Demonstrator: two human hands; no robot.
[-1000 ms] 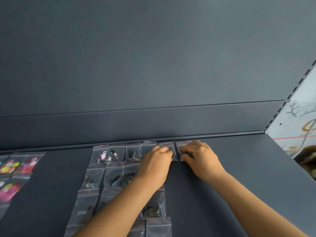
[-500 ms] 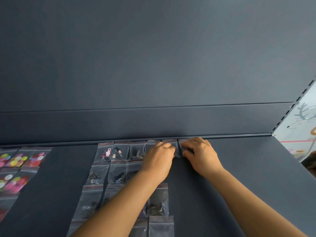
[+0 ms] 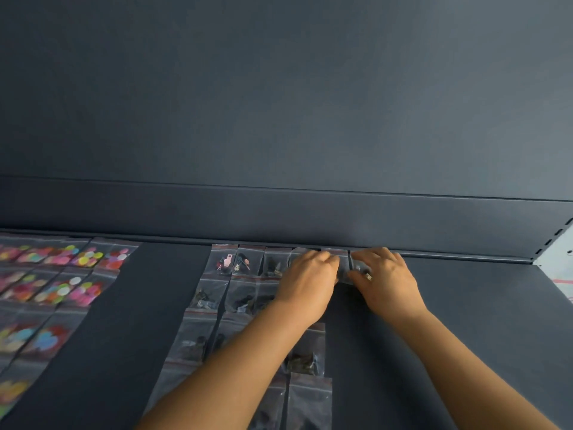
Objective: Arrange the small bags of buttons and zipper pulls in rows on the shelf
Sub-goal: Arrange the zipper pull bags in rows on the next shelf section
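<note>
I am pressing my left hand (image 3: 308, 282) and right hand (image 3: 386, 279) flat, fingers uncurled, gripping nothing, on the last zipper-pull bags (image 3: 356, 268) in the shelf's (image 3: 465, 305) back row.

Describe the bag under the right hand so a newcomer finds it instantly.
Start at the dark shelf and follow its back edge to the block of zipper-pull bags. The end bag closes the back row on the right, under the right hand, with bare shelf beyond it.
</note>
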